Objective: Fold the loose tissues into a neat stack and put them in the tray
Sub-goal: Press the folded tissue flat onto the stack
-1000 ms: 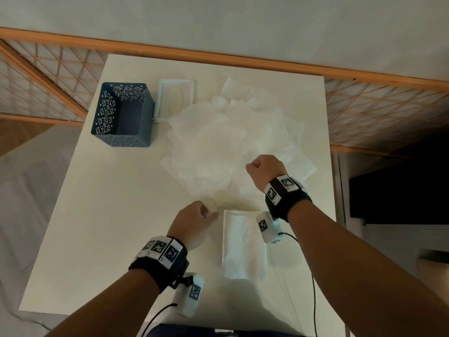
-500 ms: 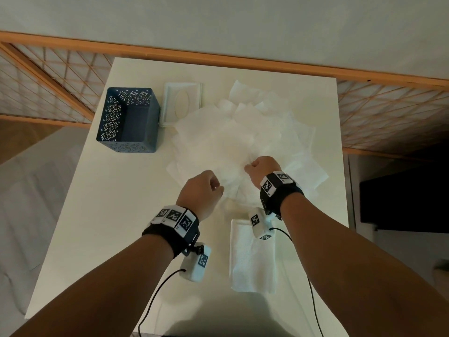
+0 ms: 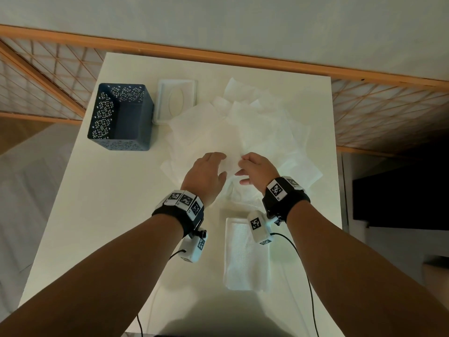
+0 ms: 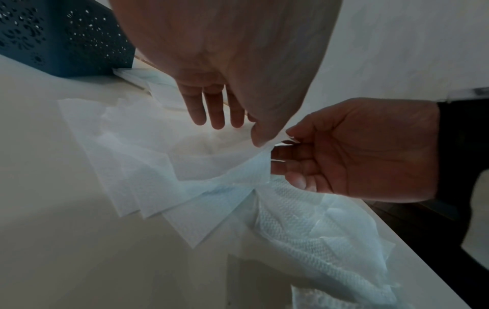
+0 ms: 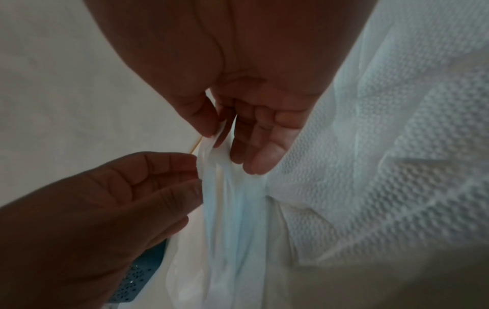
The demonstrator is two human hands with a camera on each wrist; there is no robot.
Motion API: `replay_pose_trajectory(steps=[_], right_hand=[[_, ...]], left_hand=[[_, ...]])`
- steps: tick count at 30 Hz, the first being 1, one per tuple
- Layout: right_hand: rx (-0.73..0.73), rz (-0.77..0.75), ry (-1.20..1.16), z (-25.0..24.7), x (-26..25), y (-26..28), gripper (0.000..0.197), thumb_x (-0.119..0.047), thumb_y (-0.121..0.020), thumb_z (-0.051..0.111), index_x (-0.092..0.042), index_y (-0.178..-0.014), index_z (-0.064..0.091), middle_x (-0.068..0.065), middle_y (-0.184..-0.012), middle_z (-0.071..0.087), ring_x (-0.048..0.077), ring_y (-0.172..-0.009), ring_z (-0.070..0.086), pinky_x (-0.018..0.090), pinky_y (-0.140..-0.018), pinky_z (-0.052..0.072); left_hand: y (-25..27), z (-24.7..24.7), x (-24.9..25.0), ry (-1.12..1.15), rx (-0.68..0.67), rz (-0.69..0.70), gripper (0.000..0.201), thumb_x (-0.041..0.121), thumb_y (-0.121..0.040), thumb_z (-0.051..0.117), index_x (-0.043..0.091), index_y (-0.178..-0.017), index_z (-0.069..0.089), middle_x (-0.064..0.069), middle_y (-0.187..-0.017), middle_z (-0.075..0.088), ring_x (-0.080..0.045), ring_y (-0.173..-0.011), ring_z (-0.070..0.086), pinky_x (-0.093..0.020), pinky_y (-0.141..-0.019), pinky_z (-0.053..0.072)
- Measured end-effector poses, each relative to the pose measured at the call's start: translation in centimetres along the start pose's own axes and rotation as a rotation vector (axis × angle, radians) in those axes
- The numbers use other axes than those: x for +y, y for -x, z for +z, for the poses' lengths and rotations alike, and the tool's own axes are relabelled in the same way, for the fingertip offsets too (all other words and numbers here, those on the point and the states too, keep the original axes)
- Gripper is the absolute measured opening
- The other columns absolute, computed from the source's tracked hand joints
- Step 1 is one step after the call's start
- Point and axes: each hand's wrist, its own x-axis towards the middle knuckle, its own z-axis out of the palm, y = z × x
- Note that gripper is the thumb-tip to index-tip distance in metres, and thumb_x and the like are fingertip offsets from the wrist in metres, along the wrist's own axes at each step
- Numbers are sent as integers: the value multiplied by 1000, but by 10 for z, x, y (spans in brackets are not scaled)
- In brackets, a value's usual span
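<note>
A single tissue (image 4: pixel 232 165) is lifted off the loose pile (image 3: pixel 243 132), which spreads across the far middle of the white tabletop (image 3: pixel 102 215). The right hand (image 3: pixel 257 170) pinches the tissue's edge between thumb and fingers (image 5: pixel 238 146). The left hand (image 3: pixel 206 173) meets the same edge, its thumb touching the tissue while its fingers (image 4: pixel 211 108) hang straight and apart.

Nearer the person lies a folded stack (image 3: pixel 243 263), partly behind the right wrist camera; how many tissues it holds cannot be told. The dark blue tray (image 3: pixel 121 117) stands at the far left, just beside the pile; what shows of its inside holds nothing. A white lid (image 3: pixel 176 99) lies next to it.

Judging from this, the task is at an early stage: most tissues remain unfolded, and the stack has not reached the tray.
</note>
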Motion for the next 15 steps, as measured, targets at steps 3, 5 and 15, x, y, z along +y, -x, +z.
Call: replay_pose_trajectory(steps=[3, 5, 15], right_hand=[[-7, 6, -63, 2, -2, 3, 11, -17, -103, 55, -18, -106, 65, 2, -106, 65, 20, -96, 73, 42, -83, 63], [-8, 13, -73, 3, -3, 4, 11, -17, -104, 54, -18, -107, 65, 1, -106, 65, 20, -96, 73, 40, -82, 63], [56, 27, -64, 0, -6, 15, 11, -25, -103, 57, -18, -106, 65, 2, -110, 68, 23, -105, 72, 41, -84, 63]], left_hand=[[-4, 0, -2, -27, 42, 14, 30, 23, -105, 56, 19, -134, 62, 1, -134, 62, -23, -114, 61, -29, -86, 45], [-6, -1, -4, -40, 83, 29, 19, 22, -105, 55, 17, -120, 67, 0, -119, 65, -24, -97, 64, -30, -76, 45], [2, -15, 3, 135, 87, 11, 3, 26, -97, 57, 23, -99, 58, 7, -114, 64, -18, -99, 62, -41, -88, 53]])
